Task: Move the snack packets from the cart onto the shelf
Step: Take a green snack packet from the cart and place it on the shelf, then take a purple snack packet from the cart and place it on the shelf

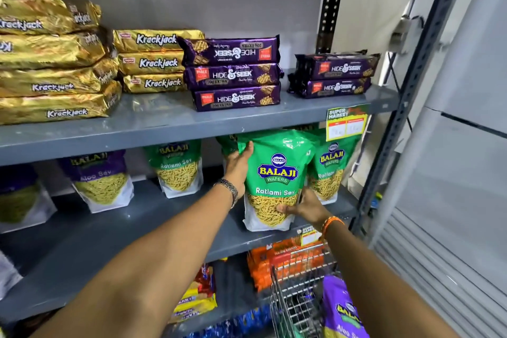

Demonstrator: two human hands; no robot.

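green packet [275,173]: upright on the mid shelf [115,230], base at the front edge, label facing out so it reads from the aisle.
left hand [238,166]: on the packet's upper left edge, palm flat vs the side; fingers wrap behind the top corner, clamped lightly, to stop it tipping back.
right hand [301,207]: low on the packet's right side, thumb across the front over the clear window, other fingers behind, out of sight; pinched on the base to steer it square.
why two hands: pouch is tall & soft, I reckon one grip would let it flop.
neighbours: same green packet [330,170] just right of it, touching or nearly; another [179,167] further left w/ a gap between, so mine fills the row.
cart [299,293]: wire, bottom right, below my right arm; purple packet [343,310] in it, not yet shelved.
purple row [100,178]: left on same shelf, prob where that one goes.
top shelf [170,121]: gold & purple biscuit stacks, not my job.
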